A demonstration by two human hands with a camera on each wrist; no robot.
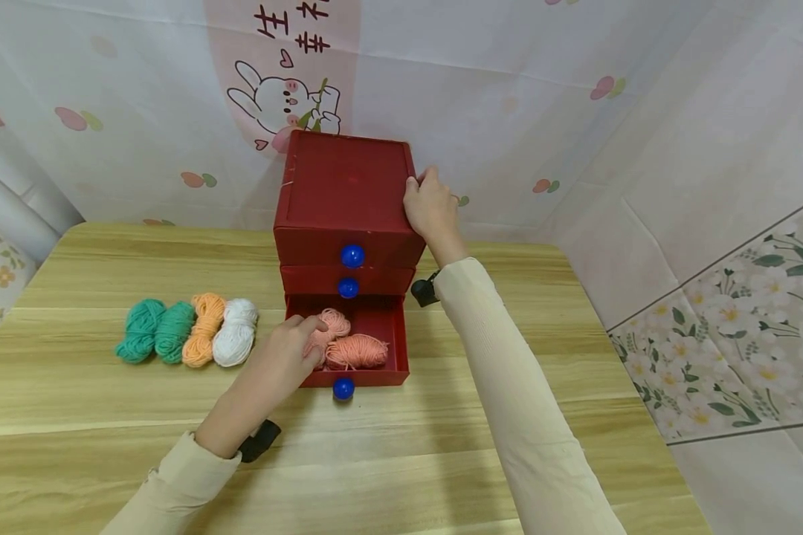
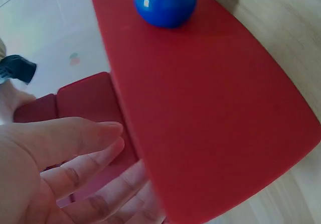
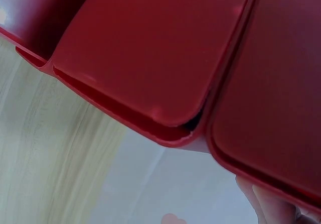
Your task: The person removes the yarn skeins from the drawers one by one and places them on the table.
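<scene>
A red cabinet point(image 1: 348, 182) with blue knobs stands at the back of the table. Its bottom drawer point(image 1: 391, 377) is pulled out and contains pink skeins of yarn point(image 1: 358, 351). My left hand point(image 1: 277, 368) reaches over the drawer's left front corner, its fingers loosely bent beside a pale pink skein point(image 1: 334, 322). In the left wrist view the drawer front point(image 2: 220, 108) hides some fingertips, and no yarn shows between thumb and fingers. My right hand point(image 1: 433, 212) holds the cabinet's upper right edge. Only a few of its fingers point(image 3: 273, 204) show in the right wrist view.
Left of the cabinet, two green skeins point(image 1: 157, 331), an orange skein point(image 1: 204, 331) and a white skein point(image 1: 235, 332) lie in a row on the wooden table point(image 1: 375, 468). A printed cloth point(image 1: 495, 96) hangs behind, and a tiled panel point(image 1: 743, 334) stands at the right.
</scene>
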